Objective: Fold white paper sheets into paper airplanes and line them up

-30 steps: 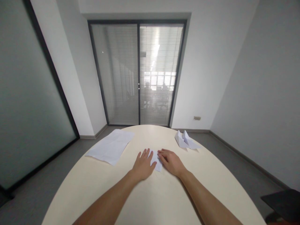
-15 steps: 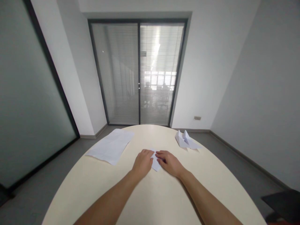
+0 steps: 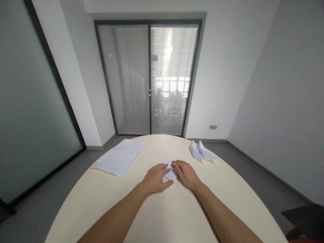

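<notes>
A small folded piece of white paper lies flat between my two hands. My left hand is at its left edge, open, the thumb spread toward me and the fingertips on the paper. From the right, my right hand rests with its fingers stretched over the paper's right side, hiding that part. Neither hand has closed round it.
On the round cream table, a larger white paper sheet lies at the far left. Folded white paper shapes with upright points stand at the far right. A dark object is beyond the table at lower right.
My left hand has opened out, its thumb moving away from the fingers. My right hand has shifted slightly right, and more of the folded paper shows.
</notes>
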Tool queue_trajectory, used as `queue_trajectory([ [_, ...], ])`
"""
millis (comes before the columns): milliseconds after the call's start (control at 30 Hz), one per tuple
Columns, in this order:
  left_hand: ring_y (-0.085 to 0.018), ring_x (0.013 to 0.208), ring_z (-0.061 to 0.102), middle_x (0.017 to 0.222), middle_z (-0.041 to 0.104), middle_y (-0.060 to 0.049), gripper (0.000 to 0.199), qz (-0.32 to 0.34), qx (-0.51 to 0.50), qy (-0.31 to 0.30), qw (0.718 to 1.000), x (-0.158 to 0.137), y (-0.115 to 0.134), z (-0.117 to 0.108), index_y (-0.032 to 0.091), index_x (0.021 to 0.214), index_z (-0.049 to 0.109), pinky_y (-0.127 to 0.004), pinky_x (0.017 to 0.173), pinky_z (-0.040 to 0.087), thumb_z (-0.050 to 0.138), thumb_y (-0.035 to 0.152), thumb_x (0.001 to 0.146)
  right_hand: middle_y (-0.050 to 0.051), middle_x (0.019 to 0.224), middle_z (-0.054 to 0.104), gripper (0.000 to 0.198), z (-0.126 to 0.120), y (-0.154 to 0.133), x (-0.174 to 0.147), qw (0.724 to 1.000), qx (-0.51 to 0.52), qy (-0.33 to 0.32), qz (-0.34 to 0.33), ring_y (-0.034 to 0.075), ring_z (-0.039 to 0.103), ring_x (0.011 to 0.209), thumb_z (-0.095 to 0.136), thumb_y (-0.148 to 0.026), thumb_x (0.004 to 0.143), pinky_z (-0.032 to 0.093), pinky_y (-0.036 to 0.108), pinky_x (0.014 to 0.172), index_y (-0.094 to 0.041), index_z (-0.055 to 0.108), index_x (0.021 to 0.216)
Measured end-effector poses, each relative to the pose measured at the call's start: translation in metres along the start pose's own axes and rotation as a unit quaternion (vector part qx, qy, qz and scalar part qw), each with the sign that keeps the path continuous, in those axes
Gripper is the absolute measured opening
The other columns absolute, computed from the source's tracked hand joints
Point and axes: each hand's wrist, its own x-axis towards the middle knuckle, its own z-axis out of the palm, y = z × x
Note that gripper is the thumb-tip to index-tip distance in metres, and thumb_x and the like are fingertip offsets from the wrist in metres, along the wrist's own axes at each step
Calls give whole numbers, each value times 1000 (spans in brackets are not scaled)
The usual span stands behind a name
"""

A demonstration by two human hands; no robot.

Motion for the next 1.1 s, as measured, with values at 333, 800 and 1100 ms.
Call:
queue_trajectory([
  [333,-24,130,51,141,58,-7,43,-17,5,-1,1000,0,9,-8,24,126,64,-40,114,37,56,49,93,13,140,57,42,9,6,-2,999,-3,-52,-16,26,50,134,45,-35,97,35,47,115,-19,64,131],
  [800,-21,127,55,136,62,-6,38,-12,-11,6,1000,3,0,0,23,123,66,-36,112,39,41,40,102,7,126,68,37,4,6,0,999,16,-45,0,25,56,124,42,-39,100,40,41,108,-24,75,109],
  [1100,-19,121,58,129,65,-4,35,-35,-29,19,999,4,2,0,24,125,63,-34,110,41,44,21,94,6,132,65,45,-3,-6,-1,995,45,-81,-45,25,55,126,37,-49,101,40,45,109,-28,68,125],
])
